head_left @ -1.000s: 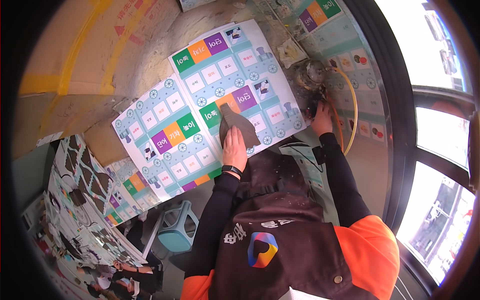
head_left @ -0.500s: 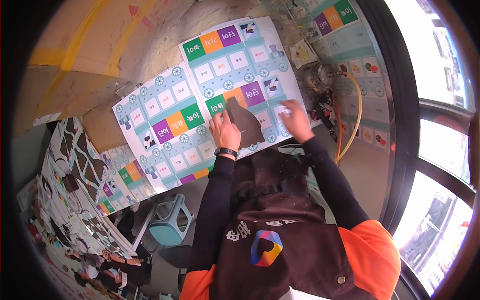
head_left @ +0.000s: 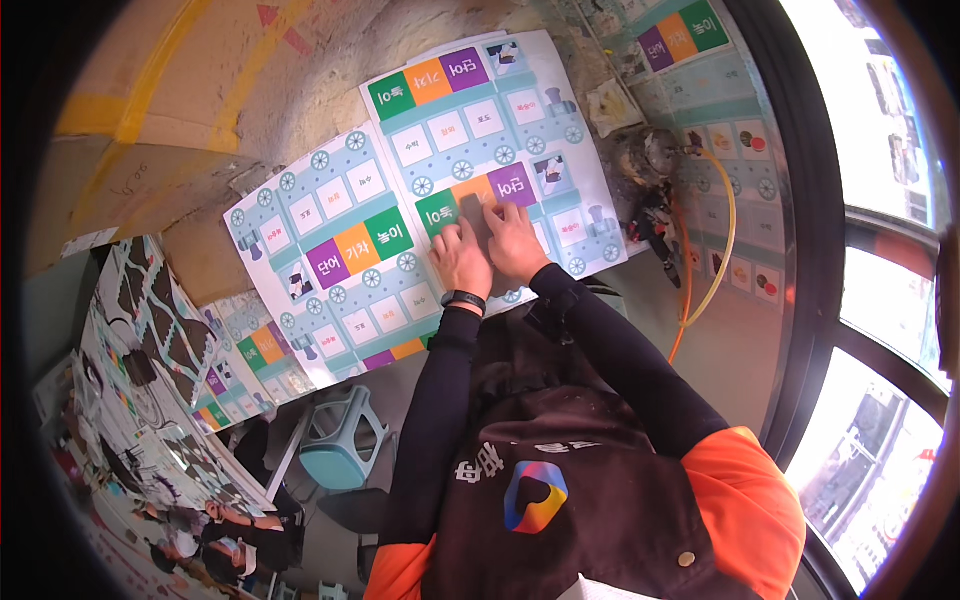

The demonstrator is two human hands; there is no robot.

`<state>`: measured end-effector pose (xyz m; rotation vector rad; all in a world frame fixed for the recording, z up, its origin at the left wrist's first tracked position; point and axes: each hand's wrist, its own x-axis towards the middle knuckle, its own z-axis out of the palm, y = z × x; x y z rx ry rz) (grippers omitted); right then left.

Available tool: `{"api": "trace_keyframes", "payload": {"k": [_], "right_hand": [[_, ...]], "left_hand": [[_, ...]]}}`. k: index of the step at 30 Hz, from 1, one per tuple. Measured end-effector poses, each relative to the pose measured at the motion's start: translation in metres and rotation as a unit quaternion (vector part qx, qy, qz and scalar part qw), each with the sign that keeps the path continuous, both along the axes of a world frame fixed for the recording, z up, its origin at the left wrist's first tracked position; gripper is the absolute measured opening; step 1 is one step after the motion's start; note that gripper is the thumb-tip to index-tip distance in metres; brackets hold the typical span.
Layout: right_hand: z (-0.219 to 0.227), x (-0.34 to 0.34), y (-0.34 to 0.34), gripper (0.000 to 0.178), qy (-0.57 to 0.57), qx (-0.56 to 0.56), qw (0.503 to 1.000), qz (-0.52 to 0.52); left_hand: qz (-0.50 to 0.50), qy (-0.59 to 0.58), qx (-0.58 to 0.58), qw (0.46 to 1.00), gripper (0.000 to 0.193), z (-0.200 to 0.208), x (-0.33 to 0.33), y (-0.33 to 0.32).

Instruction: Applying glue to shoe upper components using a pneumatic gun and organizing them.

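A dark brown flat piece (head_left: 472, 208) lies on a large white printed sheet (head_left: 408, 148) with train-like pictures and coloured blocks. My left hand (head_left: 463, 266) rests on the piece's left side, fingers bent and fingertips against it. Close beside it, my right hand (head_left: 516, 247) has its fingers drawn together on the upper right part of the piece. Both hands cover most of it; only its narrow top and a bit below the hands show. A second printed sheet (head_left: 310, 217) lies to the left, its edge against the first.
Yellow and orange hoses (head_left: 731, 235) run beside a metal fitting (head_left: 652, 155) on the right. More printed sheets (head_left: 760, 205) stand farther right, near the window. A blue-grey stool (head_left: 342, 452) is below left. Brown cardboard (head_left: 170, 110) stands at the upper left, and people sit at the lower left.
My right hand has moved left from the sheet's right part and now touches the brown piece beside my left hand. My left hand has shifted slightly right and down.
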<state>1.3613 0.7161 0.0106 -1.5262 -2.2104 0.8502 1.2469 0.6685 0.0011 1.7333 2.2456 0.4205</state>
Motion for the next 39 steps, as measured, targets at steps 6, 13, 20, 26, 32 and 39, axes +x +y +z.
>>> {"api": "trace_keyframes", "payload": {"k": [6,13,20,26,32,39], "right_hand": [[0.007,0.004,0.007,0.052,-0.021,-0.014,1.0,0.004],[0.059,0.14,0.009,0.055,-0.007,0.021,0.991,-0.136],[0.032,0.277,0.004,0.072,-0.244,0.022,0.941,-0.232],[0.009,0.299,0.005,0.059,-0.31,0.031,0.93,-0.192],[-0.008,0.303,-0.005,0.048,-0.313,0.127,0.925,-0.175],[0.128,0.16,-0.011,0.026,-0.006,-0.201,0.964,-0.175]], "left_hand": [[-0.007,0.03,0.008,0.999,0.049,0.001,0.008,0.006],[-0.108,-0.057,0.066,0.99,0.051,0.065,0.019,-0.014],[-0.202,0.004,-0.011,0.979,0.044,0.036,0.053,-0.05],[-0.227,0.016,-0.011,0.974,0.046,0.031,0.05,-0.054],[-0.175,0.005,0.004,0.984,0.047,0.031,0.043,-0.068],[-0.152,0.022,0.005,0.988,0.045,0.025,0.008,-0.07]]}}
